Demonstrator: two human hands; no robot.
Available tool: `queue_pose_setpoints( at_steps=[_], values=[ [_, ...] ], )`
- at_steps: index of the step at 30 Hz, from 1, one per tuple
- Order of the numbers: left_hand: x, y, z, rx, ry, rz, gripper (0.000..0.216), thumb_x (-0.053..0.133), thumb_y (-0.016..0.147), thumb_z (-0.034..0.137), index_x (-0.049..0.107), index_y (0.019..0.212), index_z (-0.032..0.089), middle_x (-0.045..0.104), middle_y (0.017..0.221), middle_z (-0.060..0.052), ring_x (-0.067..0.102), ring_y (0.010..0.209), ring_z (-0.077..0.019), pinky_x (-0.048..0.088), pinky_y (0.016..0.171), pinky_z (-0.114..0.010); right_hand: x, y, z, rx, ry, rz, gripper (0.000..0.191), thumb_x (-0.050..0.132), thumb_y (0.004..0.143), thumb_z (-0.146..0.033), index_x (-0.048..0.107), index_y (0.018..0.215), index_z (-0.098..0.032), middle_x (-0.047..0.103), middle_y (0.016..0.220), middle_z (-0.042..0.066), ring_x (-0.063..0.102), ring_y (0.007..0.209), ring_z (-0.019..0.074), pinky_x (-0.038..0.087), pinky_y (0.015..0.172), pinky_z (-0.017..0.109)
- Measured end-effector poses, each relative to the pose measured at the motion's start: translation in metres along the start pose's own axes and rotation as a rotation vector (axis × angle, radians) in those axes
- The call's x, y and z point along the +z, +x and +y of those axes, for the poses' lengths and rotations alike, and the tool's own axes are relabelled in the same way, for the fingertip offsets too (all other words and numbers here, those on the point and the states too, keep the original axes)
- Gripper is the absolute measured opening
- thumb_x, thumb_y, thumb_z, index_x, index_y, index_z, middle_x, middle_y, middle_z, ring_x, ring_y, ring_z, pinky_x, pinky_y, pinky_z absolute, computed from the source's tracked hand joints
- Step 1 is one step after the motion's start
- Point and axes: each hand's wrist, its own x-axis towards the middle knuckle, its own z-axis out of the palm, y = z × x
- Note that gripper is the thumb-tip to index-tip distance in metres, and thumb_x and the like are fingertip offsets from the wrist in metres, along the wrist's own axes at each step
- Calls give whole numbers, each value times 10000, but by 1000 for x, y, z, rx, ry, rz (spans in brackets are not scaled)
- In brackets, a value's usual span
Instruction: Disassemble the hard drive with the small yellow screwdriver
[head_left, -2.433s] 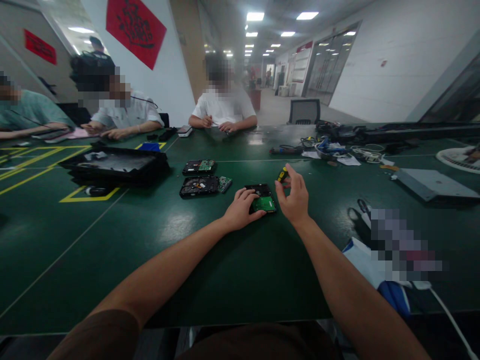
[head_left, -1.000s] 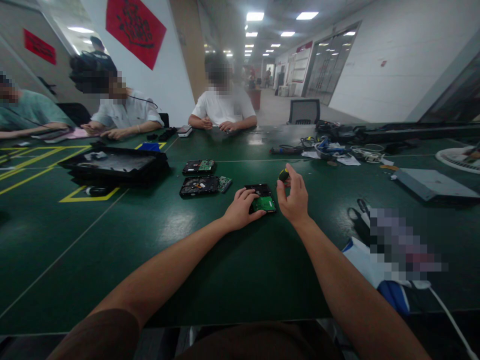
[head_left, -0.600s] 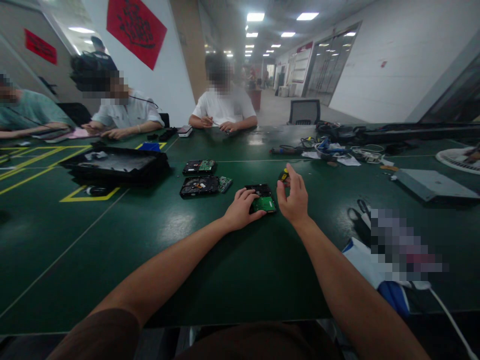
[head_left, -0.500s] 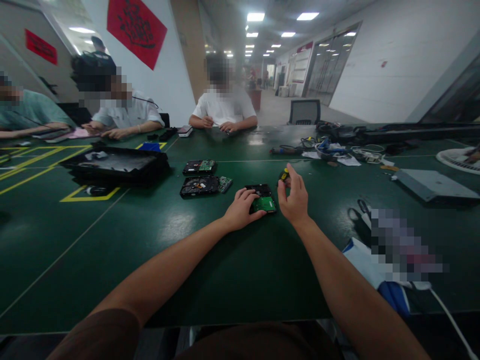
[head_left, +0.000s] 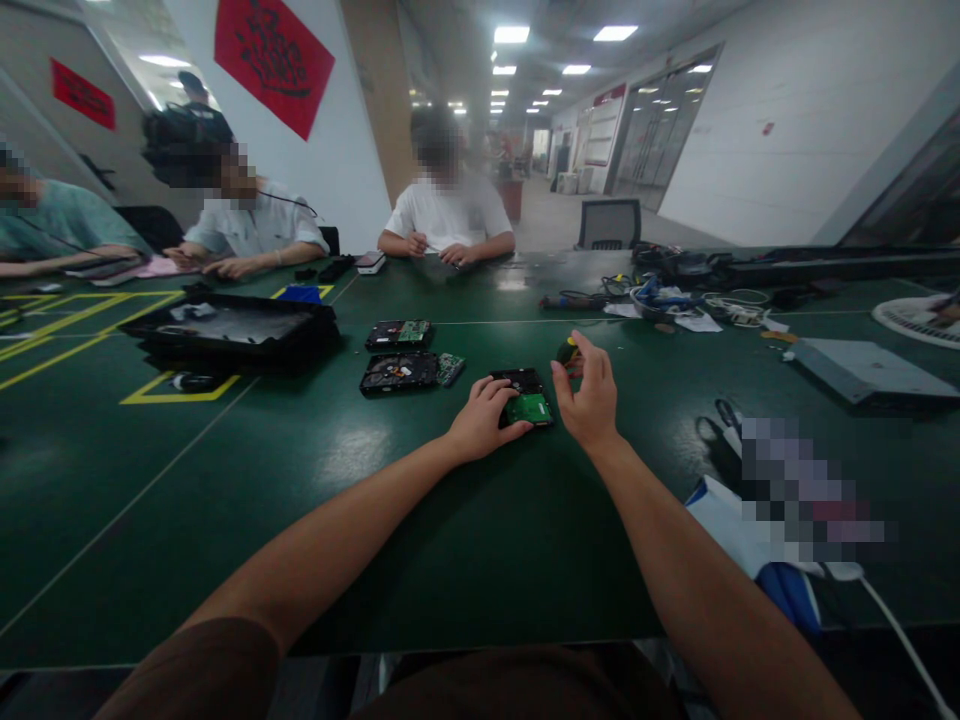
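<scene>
A black hard drive with a green circuit board facing up lies on the dark green table. My left hand rests on the drive's left side, fingers curled over its edge, pinning it down. My right hand is just right of the drive, fingers pinched round the black and yellow handle of a small screwdriver held upright above the drive's far right corner. The screwdriver's tip is hidden.
Two more opened hard drives lie left of mine, and a black tray beyond them. Scissors, a grey flat box and tangled cables sit to the right. Three people sit across the table.
My right hand has kept its place and only shifted its fingers slightly on the screwdriver handle. The left hand and the drive have not moved.
</scene>
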Motion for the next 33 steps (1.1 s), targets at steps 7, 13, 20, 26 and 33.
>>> queue_pose_setpoints(
  at_steps=[7,13,20,26,33],
  values=[
    [1,0,0,0,15,5,640,741,881,589,609,1377,207,542,1511,-148,318,1518,-374,342,1253,-582,1,-1,1,1,26,-6,535,489,1056,-346,401,1573,-241,619,1307,152,681,981,247,639,887,479],
    [1,0,0,-1,22,-1,639,728,890,592,602,1383,207,534,1517,-142,307,1523,-378,347,1249,-582,2,-1,4,0,36,1,531,494,1055,-363,408,1565,-243,608,1333,162,677,1030,266,633,905,496],
    [0,0,1,1,12,-1,625,729,891,585,603,1377,212,530,1522,-143,310,1522,-379,347,1248,-589,0,0,1,5,37,8,537,528,1041,-368,425,1560,-275,622,1266,130,669,971,248,640,858,468],
    [1,0,0,-1,5,8,613,743,882,577,610,1368,228,538,1514,-136,321,1518,-377,354,1243,-593,-1,1,0,-5,10,-3,520,478,1056,-347,420,1567,-266,625,1294,139,669,1014,257,627,909,493],
    [0,0,0,1,15,-3,636,722,893,595,599,1385,210,530,1522,-146,307,1523,-380,349,1246,-592,0,1,1,-23,26,8,521,493,1052,-349,428,1559,-248,625,1311,150,676,1027,265,623,927,503]
  ],
)
